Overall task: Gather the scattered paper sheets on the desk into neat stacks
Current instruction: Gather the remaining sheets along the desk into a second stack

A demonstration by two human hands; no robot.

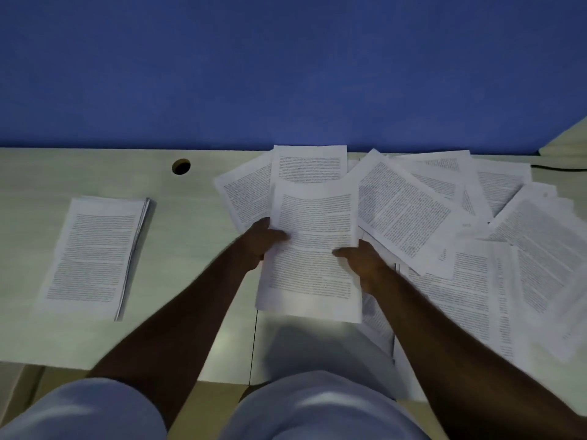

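Both hands hold a small bundle of printed sheets (313, 249) lifted a little above the pale desk (190, 249). My left hand (262, 241) grips its left edge, thumb on top. My right hand (362, 265) grips its right edge. A neat stack of printed sheets (95, 255) lies on the desk at the left. Several loose printed sheets (444, 223) lie scattered and overlapping from the centre back to the right edge of the view.
A blue partition wall (286, 74) rises behind the desk. A round cable hole (181, 166) is in the desk at back left. A dark cable (559, 168) runs at back right. My knees (317, 408) show under the desk's front edge.
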